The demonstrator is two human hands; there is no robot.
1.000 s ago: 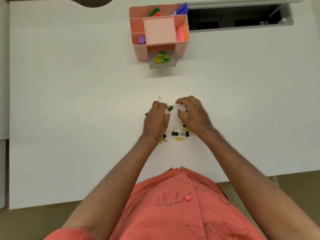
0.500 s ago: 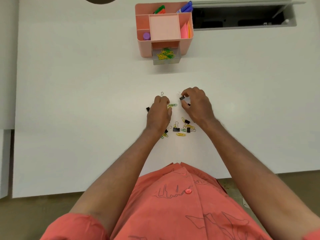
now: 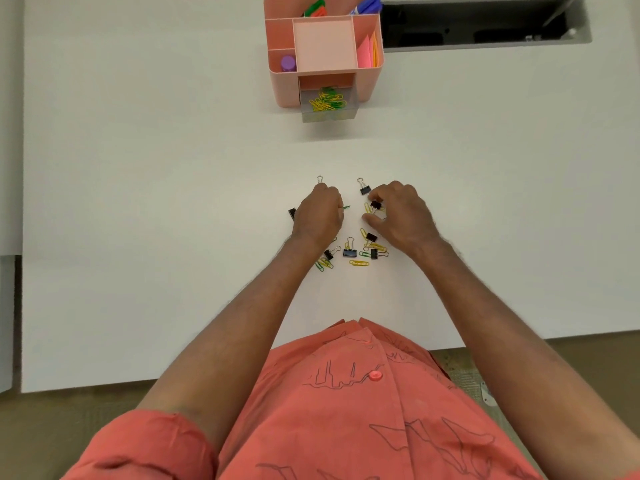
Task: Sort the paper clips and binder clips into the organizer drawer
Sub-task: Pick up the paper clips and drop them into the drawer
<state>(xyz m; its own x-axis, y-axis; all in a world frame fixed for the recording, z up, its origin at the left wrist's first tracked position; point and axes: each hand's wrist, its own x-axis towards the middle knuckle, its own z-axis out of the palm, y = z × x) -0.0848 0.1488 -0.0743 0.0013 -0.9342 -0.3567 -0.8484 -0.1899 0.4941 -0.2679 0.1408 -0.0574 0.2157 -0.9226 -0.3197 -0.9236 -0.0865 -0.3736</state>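
Big white table [image 3: 138, 202], with everything on it. Pink organizer [image 3: 287, 88] at the far end of the table, well apart from the hands. Clear drawer [image 3: 349, 110] pulled out at the front of the organizer, with yellow and green paper clips [image 3: 327, 102] heaped inside. Purple cap [image 3: 288, 63] in a small box on the organizer's left side, pink and orange notes [image 3: 369, 51] in its right side, green and blue pens [image 3: 367, 5] at its back. Dark slot [image 3: 478, 26] in the table, to the right of the organizer.

Coral shirt [image 3: 346, 427] at the near edge of the table, sleeves rolled up, both arms reaching out.

Left hand [image 3: 318, 216] near the middle of the table, closed in a fist, knuckles up. Green clip tip [image 3: 346, 207] poking out at its right side; cannot tell for sure what is in the fist. Silver loop [image 3: 320, 179] just past its knuckles, black clip [image 3: 292, 213] just at its left.

Right hand [image 3: 401, 216] beside the left hand, a small gap between. Thumb and fingers pinched on a black binder clip [image 3: 375, 205], with a yellow clip [image 3: 367, 208] right by it. Another binder clip [image 3: 364, 188] on the table just past the fingers.

Small pile [image 3: 360, 252] of black binder clips and yellow and green paper clips on the table, between the two wrists. One yellow paper clip [image 3: 359, 263] alone at the near side of the pile.
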